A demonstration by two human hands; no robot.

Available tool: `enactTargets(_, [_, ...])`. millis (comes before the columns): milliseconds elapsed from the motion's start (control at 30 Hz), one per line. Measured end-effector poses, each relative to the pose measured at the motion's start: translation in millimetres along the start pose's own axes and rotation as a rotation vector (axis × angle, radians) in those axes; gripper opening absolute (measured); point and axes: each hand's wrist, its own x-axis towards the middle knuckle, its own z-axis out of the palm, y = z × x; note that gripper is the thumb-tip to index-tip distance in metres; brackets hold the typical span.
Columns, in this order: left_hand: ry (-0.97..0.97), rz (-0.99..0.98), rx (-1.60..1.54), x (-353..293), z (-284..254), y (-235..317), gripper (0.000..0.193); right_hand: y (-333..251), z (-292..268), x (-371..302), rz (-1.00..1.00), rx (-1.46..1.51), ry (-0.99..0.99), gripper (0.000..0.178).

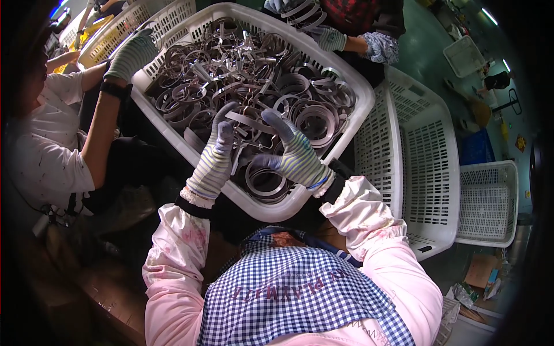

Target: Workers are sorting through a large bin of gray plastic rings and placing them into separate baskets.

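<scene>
Both my hands wear striped knit gloves and reach over the near side of a white plastic basket (358,115). My left hand (210,164) has its finger and thumb at one end of a curved flat metal band (254,121), seemingly pinching it. My right hand (300,158) is at the band's other end, its index finger against it and its thumb spread well apart. Heaped in the basket are many grey metal ring bands, some with shiny clamp pieces. Below my right thumb lies a round stack of bands (268,183).
At the left, another person's gloved hand (134,55) is at the basket rim. Across from me, a person's gloved hands hold several rings (303,12). Nested white crates (427,167) stand at the right, with a smaller crate (487,202) beyond.
</scene>
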Motion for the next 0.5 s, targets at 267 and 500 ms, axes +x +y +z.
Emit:
enactTargets(267, [0.034, -0.081, -0.088, -2, 10, 6, 0.081, -1, -9, 13, -0.169, 0.011, 0.032, 0.055])
enactTargets(500, [0.063, -0.204, -0.139, -3, 2, 3, 0.088, 1, -8, 9, -0.210, -0.095, -0.107, 0.072])
